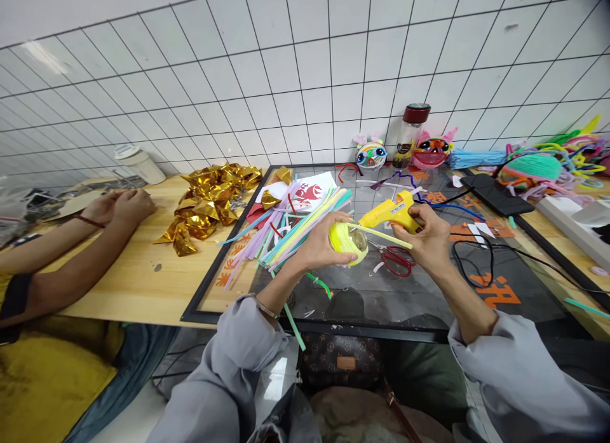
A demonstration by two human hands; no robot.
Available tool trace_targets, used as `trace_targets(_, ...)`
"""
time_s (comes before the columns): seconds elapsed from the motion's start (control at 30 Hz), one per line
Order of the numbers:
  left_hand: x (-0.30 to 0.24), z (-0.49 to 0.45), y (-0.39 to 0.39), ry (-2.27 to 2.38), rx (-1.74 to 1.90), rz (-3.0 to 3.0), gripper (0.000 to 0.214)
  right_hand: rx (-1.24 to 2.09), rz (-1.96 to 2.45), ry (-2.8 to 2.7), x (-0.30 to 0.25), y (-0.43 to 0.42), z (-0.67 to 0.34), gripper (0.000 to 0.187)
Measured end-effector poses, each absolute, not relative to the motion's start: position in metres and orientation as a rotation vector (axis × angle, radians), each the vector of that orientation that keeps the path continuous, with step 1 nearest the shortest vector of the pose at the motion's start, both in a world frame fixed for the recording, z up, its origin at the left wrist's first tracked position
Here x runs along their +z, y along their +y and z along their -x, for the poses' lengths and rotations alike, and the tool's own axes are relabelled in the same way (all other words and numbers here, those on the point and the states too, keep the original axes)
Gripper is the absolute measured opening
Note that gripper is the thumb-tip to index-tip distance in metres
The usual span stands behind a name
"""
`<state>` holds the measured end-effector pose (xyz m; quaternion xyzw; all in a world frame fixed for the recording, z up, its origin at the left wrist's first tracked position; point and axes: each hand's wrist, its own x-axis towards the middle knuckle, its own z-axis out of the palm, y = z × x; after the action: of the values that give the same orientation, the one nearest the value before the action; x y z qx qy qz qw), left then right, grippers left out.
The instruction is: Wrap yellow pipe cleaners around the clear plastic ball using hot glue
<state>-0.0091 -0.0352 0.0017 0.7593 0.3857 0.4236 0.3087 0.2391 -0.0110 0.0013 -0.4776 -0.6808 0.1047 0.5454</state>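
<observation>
My left hand point(319, 245) is closed around a small round form wrapped in yellow pipe cleaner point(342, 241), with a clear, unwrapped part showing on its right side. A yellow strand point(384, 234) stretches from the form's top to my right hand point(431, 238), whose fingers pinch the strand's end. That same hand also grips a yellow glue gun point(388, 212), its nozzle pointing left above the strand. Just below lie red-handled scissors point(398, 261) on the dark glass-like board point(343, 316). Beside my left hand spreads a bundle of pastel pipe cleaners point(305, 230).
Gold foil pieces point(210, 198) lie left, near a co-worker's clasped hands point(128, 206). Two decorated animal heads point(372, 154) and a glass bottle point(408, 135) stand by the tiled wall. At right are a black phone point(502, 195), a cable point(493, 265) and colourful pipe cleaners point(579, 154).
</observation>
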Motion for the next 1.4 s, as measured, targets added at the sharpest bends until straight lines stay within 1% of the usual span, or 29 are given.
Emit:
trace_targets(0.6, 0.002, 0.009, -0.035, 1.003, 1.132, -1.952, 0.066, 0.233, 1.104, -1.661, 0.001, -0.010, -0.243, 0.022)
trace_targets(0.8, 0.003, 0.009, -0.035, 1.014, 1.122, -1.950, 0.067, 0.246, 1.131, -1.639, 0.001, -0.010, -0.241, 0.025)
trace_targets(1.0, 0.003, 0.009, -0.035, 1.024, 1.122, -1.967, 0.066, 0.264, 1.335, -1.506, -0.003, -0.003, -0.243, 0.032)
trace_targets(1.13, 0.003, 0.009, -0.034, 1.047, 1.131, -1.974, 0.066, 0.188, 1.575, -1.465, -0.013, 0.009, -0.255, 0.033)
trace_targets(1.23, 0.004, 0.009, -0.034, 1.075, 1.129, -1.999, 0.064, 0.100, 1.710, -1.577, -0.024, 0.017, -0.265, 0.029)
trace_targets(1.4, 0.003, 0.009, -0.035, 1.076, 1.139, -2.026, 0.064, 0.042, 1.770, -1.710, -0.038, 0.022, -0.269, 0.025)
